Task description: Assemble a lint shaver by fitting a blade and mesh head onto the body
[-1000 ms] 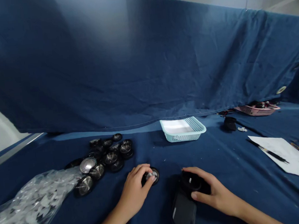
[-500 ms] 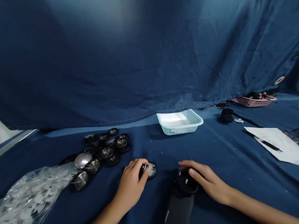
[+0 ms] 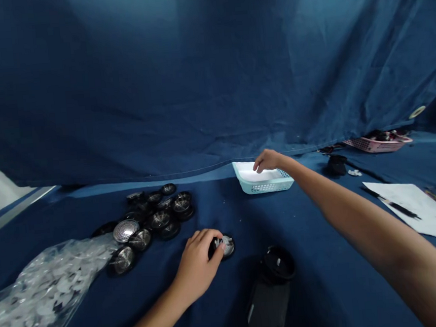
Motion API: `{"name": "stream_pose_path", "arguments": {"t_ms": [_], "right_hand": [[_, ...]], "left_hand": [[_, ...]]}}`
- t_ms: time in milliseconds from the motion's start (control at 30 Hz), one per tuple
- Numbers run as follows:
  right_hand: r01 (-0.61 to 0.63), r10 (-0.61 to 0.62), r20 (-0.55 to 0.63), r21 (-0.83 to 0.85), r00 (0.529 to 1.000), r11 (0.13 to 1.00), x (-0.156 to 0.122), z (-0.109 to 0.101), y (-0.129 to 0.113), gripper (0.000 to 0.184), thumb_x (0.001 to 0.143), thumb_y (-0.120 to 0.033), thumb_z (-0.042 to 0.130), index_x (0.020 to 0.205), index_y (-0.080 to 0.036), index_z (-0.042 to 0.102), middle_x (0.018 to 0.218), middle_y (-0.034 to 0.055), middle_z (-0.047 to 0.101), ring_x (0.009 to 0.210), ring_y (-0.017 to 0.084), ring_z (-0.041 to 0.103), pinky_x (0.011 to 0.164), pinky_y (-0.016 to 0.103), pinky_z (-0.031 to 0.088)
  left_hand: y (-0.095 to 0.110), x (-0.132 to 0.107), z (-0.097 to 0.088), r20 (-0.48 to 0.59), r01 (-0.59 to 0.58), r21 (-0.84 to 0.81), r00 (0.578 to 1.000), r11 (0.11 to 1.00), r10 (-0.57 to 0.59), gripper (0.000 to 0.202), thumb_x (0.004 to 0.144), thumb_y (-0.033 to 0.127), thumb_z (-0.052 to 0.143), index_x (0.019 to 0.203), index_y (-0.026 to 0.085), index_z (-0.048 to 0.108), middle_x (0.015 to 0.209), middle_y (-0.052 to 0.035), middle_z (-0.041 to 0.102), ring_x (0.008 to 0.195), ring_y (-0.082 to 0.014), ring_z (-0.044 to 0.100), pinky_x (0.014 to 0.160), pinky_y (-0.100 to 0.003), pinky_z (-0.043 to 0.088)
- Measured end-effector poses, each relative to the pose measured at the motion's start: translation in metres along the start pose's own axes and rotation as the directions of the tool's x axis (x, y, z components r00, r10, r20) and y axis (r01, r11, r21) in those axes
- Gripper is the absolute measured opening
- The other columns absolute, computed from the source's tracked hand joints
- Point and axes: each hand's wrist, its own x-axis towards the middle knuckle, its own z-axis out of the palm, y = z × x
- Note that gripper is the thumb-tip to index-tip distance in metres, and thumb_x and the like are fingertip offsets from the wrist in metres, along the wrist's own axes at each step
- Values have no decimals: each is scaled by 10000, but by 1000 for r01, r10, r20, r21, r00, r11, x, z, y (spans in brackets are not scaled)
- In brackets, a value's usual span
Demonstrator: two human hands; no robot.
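Our left grip [image 3: 195, 266] is shut around a small black disc [image 3: 228, 246]; our open right grip [image 3: 268, 160] is at a blue basket [image 3: 269, 186]. Many discs [image 3: 160, 219] lie in a heap beside the left grip.

Soft, dim light falls from above, paling the upper part of the blue cloth backdrop [image 3: 127, 49]. Glare flashes off a mesh metal disc [image 3: 126, 231] and the clear plastic bag [image 3: 43, 306]. Shadow deepens across the near side of my table [image 3: 329, 296], while my wide lens bends the frame's edges.
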Motion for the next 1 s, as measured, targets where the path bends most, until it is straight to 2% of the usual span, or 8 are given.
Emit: {"name": "stream_pose_path", "arguments": {"t_ms": [133, 233, 500, 700, 800, 900, 1000], "right_hand": [[74, -58, 257, -53, 965, 996, 23, 11, 9, 150, 890, -264, 650, 931, -122, 674, 903, 21, 685, 828, 164, 654, 800, 345, 535], [115, -92, 315, -56, 945, 992, 30, 20, 16, 158, 898, -262, 639, 981, -130, 669, 982, 34, 678, 893, 177, 647, 834, 359, 530], [117, -104, 273, -33, 956, 993, 30, 38, 29, 231, 947, -322, 565, 875, -131, 672, 898, 21, 682, 808, 143, 651, 777, 300, 531], [183, -163, 268, -50, 950, 982, 26, 40, 29, 207, 933, -322, 586, 1011, -145, 658, 1026, 51, 667, 892, 171, 640, 812, 345, 534], [198, -181, 279, -34, 943, 980, 25, 42, 28, 207, 926, -320, 598, 983, -130, 658, 978, 41, 669, 874, 174, 643, 808, 352, 536], [201, -198, 254, 13, 947, 979, 25, 38, 29, 188, 920, -305, 607, 908, -126, 661, 909, 29, 671, 826, 158, 642, 786, 337, 537], [214, -230, 151, 118, 961, 970, 18, 26, 27, 169, 892, -290, 640, 869, -125, 665, 853, 25, 676, 787, 149, 642, 766, 326, 536]], "left_hand": [[2, 1, -1, 5, -6, -9, 1000, 1000, 6, 121, 927, 286, 471, 929, 245, 585, 1047, -10, 652, 1001, -227, 575, 922, -420, 395], [2, 2, -2, 15, -1, -13, 1000, 1000, 1, 134, 927, 284, 469, 925, 246, 597, 1060, -11, 653, 1009, -228, 578, 932, -425, 393], [6, 3, -5, 0, -11, -6, 1000, 1000, 11, 156, 916, 283, 476, 885, 240, 622, 1030, -12, 663, 984, -226, 601, 924, -415, 422], [4, 3, -5, 15, 4, -4, 1000, 1000, -4, 152, 924, 290, 480, 885, 246, 620, 1040, -3, 659, 992, -225, 592, 919, -412, 417], [2, 3, -3, 11, 3, -2, 1000, 1000, -3, 155, 928, 300, 477, 881, 247, 616, 1033, -2, 660, 993, -224, 586, 936, -418, 406], [2, 3, -3, 15, 1, -3, 1000, 1000, -1, 154, 930, 295, 472, 889, 246, 613, 1038, -7, 661, 995, -224, 584, 947, -425, 398], [2, 3, -3, 21, 2, -10, 1000, 1000, -1, 157, 933, 303, 468, 898, 246, 610, 1050, -11, 659, 1007, -228, 581, 941, -425, 400]]}}
